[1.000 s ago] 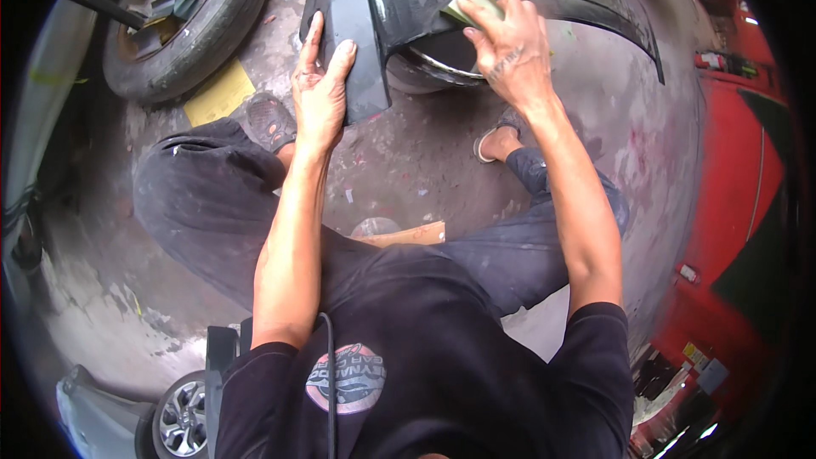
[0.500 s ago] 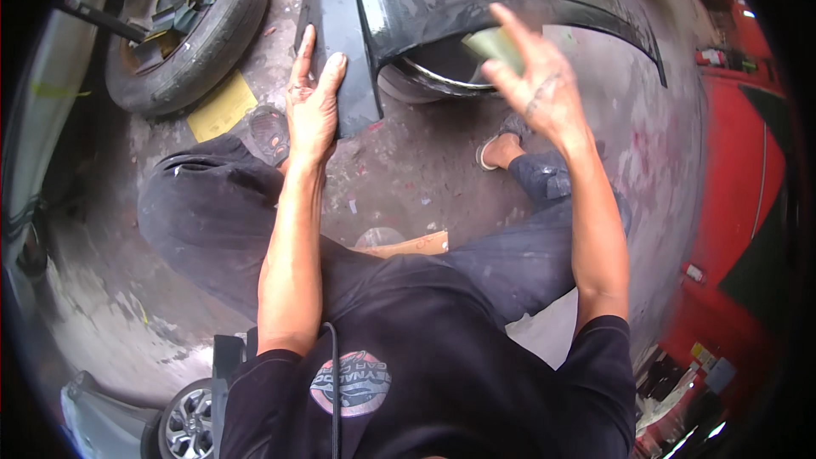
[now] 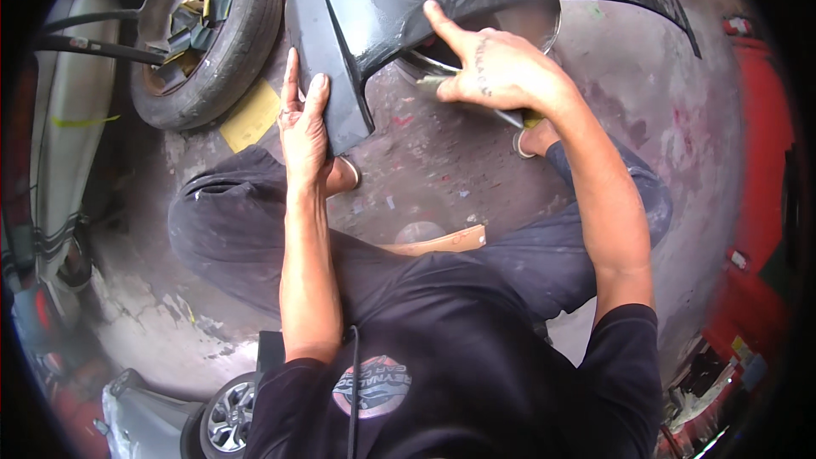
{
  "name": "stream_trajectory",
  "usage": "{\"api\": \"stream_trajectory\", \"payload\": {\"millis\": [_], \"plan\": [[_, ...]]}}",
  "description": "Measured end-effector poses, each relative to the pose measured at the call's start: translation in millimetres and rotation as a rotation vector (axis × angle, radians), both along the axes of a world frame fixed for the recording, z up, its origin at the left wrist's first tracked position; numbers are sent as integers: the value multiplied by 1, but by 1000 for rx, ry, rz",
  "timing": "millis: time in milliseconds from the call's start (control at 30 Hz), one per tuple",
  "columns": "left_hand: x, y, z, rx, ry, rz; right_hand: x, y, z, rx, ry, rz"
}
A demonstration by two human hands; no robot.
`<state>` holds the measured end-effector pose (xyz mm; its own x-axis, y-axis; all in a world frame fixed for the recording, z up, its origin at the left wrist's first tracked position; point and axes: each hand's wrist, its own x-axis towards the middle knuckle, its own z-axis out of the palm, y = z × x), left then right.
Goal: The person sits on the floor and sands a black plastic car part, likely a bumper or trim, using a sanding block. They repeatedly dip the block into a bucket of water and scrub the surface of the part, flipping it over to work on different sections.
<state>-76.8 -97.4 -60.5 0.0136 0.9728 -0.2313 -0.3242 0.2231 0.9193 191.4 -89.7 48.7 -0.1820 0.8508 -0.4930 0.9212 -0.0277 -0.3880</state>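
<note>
A glossy black car bumper (image 3: 382, 4) arches across the top of the view, its flat end piece toward me. My left hand (image 3: 304, 132) grips that end by its left edge, thumb on the face and fingers along the side. My right hand (image 3: 514, 72) is at the bumper's inner lower edge, the forefinger stretched up against it. Between thumb and palm sticks out a folded greenish piece that looks like sandpaper (image 3: 431, 83); most of it is hidden by the hand. Behind this hand a round basin (image 3: 558, 27) shows its pale rim.
At upper left lies a tyre (image 3: 268, 42) with several folded sheets in its middle. Beside it a yellow sheet (image 3: 253, 117) rests on the floor. Cardboard (image 3: 450, 240) lies between my legs. A red vehicle (image 3: 761, 170) stands at right, a car wheel (image 3: 229, 416) at lower left.
My right hand has swept left and slightly down along the bumper's edge with the greenish piece. My left hand keeps its hold on the bumper end. The whole view has shifted a little.
</note>
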Motion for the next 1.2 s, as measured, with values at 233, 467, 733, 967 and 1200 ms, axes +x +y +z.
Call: {"api": "stream_trajectory", "payload": {"millis": [233,467,733,967,1200], "plan": [[-15,-3,-1,-27,0,10,-42,-30,-16,125,37,125],[-16,-3,0,-33,-31,11,-41,-38,-23,213,49,74],[-14,-4,2,-20,-20,12,-22,-8,-15,141,-35,-43],[-14,-3,2,-46,-73,27,-48,-26,-10,167,11,87],[-13,-2,0,-29,-70,23,-38,-28,-8,177,-29,56]]}}
